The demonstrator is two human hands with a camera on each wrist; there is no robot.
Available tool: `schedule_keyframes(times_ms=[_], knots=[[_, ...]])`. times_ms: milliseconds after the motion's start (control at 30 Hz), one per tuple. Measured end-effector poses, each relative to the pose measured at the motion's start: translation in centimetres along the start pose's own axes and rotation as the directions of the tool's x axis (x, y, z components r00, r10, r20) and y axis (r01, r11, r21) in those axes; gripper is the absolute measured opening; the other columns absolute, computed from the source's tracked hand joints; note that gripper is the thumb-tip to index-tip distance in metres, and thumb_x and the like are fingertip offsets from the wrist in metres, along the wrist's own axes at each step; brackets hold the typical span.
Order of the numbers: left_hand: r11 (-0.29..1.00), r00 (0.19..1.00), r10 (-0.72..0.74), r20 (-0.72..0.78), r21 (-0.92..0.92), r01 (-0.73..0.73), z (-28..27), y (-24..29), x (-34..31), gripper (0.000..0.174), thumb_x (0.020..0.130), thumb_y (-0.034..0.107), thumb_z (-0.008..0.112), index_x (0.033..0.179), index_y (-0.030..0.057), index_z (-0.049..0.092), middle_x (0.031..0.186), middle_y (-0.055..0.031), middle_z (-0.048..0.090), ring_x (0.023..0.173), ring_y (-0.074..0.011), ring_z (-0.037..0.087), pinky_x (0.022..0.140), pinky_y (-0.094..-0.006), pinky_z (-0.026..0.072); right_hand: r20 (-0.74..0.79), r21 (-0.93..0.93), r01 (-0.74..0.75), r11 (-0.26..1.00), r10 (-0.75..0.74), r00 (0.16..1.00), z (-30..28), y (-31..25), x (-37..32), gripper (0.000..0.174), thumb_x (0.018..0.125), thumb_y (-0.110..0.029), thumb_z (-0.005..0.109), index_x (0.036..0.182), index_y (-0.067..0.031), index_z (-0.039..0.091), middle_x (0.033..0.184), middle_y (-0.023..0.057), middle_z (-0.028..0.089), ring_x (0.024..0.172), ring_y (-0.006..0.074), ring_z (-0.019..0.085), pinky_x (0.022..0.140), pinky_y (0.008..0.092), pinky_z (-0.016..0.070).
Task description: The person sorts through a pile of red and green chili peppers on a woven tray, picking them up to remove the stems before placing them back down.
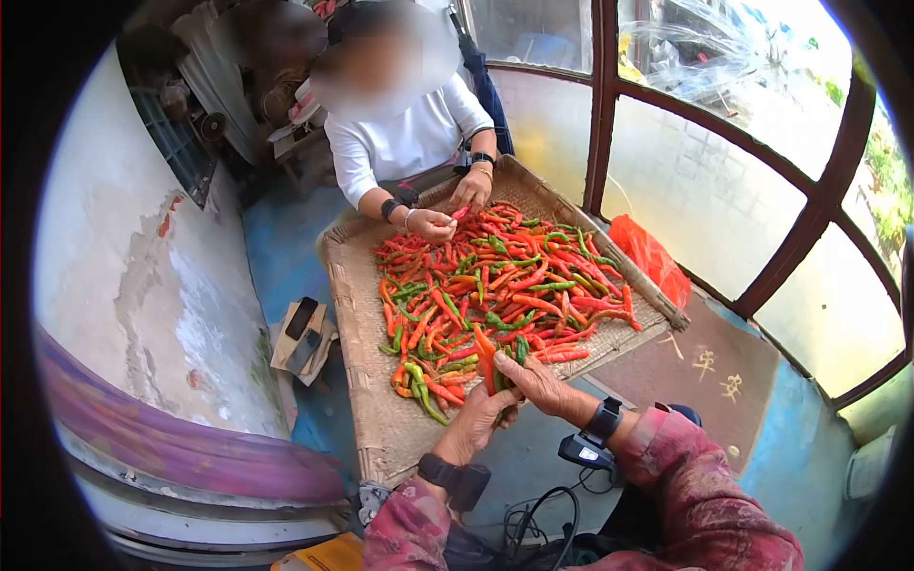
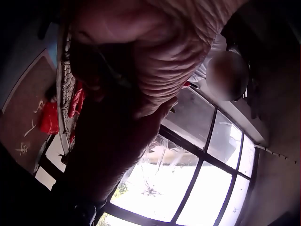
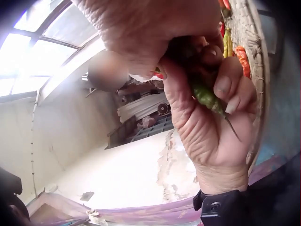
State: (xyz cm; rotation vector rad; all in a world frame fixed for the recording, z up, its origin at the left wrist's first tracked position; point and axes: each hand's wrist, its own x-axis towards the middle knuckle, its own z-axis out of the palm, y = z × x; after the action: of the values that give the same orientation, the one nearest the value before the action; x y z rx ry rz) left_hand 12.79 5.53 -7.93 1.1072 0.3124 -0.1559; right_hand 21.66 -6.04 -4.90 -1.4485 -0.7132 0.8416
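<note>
Both hands meet over the near edge of a woven tray (image 1: pixel 386 447) heaped with red and green chili peppers (image 1: pixel 533 305). My left hand (image 1: pixel 473 422) grips a small bunch of chilies, with a red chili (image 1: pixel 485 354) sticking up from it. A green chili (image 3: pixel 204 98) lies under its curled fingers in the right wrist view, stem pointing out. My right hand (image 1: pixel 543 388) closes over the top of the same bunch, its thumb against the red chili and a green chili (image 1: pixel 521 350) beside it. In the left wrist view, shadow hides the fingertips.
Across the tray a person in a white top (image 1: pixel 405 133) holds a red chili (image 1: pixel 461 213) with both hands. A red plastic bag (image 1: pixel 647 262) is by the right edge. Phones (image 1: pixel 302 319) lie on a stand at left. Cables (image 1: pixel 533 519) hang below my hands.
</note>
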Motion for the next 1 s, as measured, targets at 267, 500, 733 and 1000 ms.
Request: schedule_keyframes(times_ms=[267,500,733,1000], knots=[[0.987,0.961,0.042,-0.273,-0.137,-0.082,0.1,0.1,0.2,0.015,0.08,0.022,0.059,0.085,0.0081,0.058,0.068,0.0005,0.056,0.055,-0.0094,0.052,0.048,-0.0216,0.0366,0.023,-0.248,0.165,0.955,-0.164,0.986,-0.7,2.4,2.3,0.043,0.092,-0.043,0.041,0.093,-0.0015,0.052,0.074,0.0036,0.05,0.07,0.0129,0.049,0.062,0.0289,0.0421],[0.973,0.908,0.035,-0.418,-0.193,-0.126,-0.1,0.4,0.2,0.02,0.081,0.024,0.063,0.094,0.0105,0.056,0.075,0.0012,0.057,0.058,-0.0079,0.052,0.048,-0.0201,0.0383,-0.121,-0.22,0.059,0.974,-0.087,0.989,-1.6,3.4,3.4,0.036,0.09,-0.035,0.052,0.085,-0.0002,0.06,0.065,0.0028,0.058,0.06,0.0088,0.056,0.051,0.0239,0.0464],[0.978,0.89,0.099,-0.444,-0.124,-0.17,-1.0,0.2,0.2,0.026,0.084,0.03,0.062,0.099,0.0105,0.053,0.075,0.0011,0.054,0.059,-0.0071,0.051,0.049,-0.0192,0.0381,-0.081,-0.093,-0.246,0.965,0.239,0.968,-4.5,3.7,4.9,0.036,0.087,-0.034,0.056,0.078,0.0001,0.056,0.062,0.0043,0.055,0.049,0.0114,0.055,0.042,0.024,0.0469],[0.979,0.94,0.146,-0.31,-0.092,-0.183,-0.4,0.7,-0.1,0.029,0.084,0.019,0.058,0.109,0.0072,0.05,0.081,-0.0034,0.056,0.065,-0.0097,0.054,0.055,-0.0214,0.0423,-0.235,0.49,0.14,0.86,-0.024,0.972,-6.0,1.8,6.8,0.038,0.088,-0.035,0.054,0.103,-0.0004,0.052,0.085,0.0062,0.059,0.078,0.0111,0.056,0.063,0.0224,0.0475]])
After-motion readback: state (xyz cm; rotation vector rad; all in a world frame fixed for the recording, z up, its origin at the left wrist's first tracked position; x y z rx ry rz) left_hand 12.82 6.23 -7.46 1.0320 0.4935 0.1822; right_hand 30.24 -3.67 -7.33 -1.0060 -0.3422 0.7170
